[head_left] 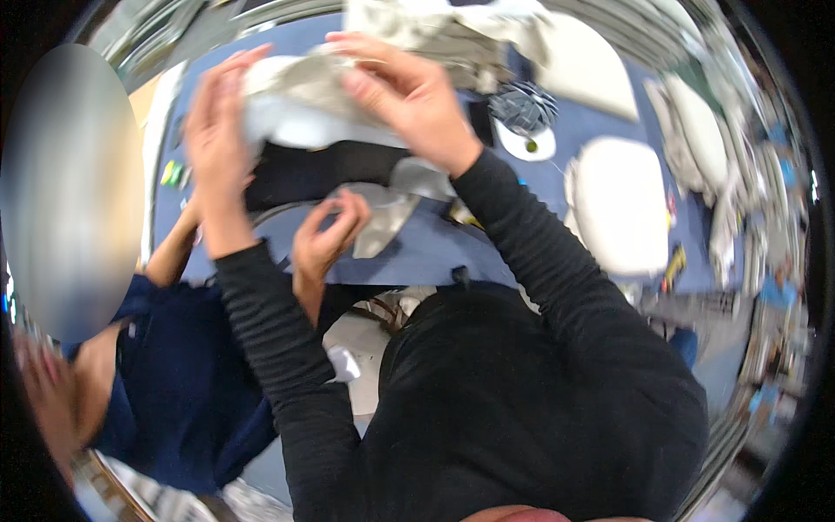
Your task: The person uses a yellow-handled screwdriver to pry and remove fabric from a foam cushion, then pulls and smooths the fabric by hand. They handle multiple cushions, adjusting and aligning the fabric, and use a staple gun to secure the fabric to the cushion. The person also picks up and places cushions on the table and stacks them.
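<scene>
A beige and white fabric piece (323,87), blurred, lies between my hands on the far left part of the table. My left hand (219,139) is beside its left edge, fingers stretched upward and smeared a little by motion. From the right, my right hand (417,104) curves over the piece, thumb on its near face and fingers along its top. Nearer me is a black curved panel (335,170), with grey-beige flaps (383,226) at its right end. Close to those flaps, a co-worker's hand (330,230) is raised with bent fingers.
The co-worker in a navy shirt (187,391) sits close at my left. On the blue table (557,209) are a striped cap (524,113), a white cushion (622,204), a larger cream cushion (583,65) and heaped beige fabric (444,39). A yellow-black tool (674,265) lies near the right edge.
</scene>
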`<move>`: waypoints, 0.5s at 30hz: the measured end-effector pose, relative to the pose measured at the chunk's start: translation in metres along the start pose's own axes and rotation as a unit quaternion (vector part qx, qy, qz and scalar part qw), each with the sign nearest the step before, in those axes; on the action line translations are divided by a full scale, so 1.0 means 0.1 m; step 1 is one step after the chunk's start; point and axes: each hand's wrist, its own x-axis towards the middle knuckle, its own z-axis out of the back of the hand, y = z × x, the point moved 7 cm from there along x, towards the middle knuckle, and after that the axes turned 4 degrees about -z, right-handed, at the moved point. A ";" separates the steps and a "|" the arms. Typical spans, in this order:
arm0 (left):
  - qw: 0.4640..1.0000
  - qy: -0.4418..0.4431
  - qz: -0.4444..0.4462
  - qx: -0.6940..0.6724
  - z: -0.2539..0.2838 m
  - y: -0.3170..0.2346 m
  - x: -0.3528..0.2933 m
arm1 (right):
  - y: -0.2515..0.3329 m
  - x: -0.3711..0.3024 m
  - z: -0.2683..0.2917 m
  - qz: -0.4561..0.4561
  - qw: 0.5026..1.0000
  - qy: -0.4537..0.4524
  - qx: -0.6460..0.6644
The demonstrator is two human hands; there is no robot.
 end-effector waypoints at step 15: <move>0.957 -0.154 0.243 -0.042 0.76 0.67 -0.19 | -2.57 -3.60 2.65 -0.523 0.713 0.081 -0.460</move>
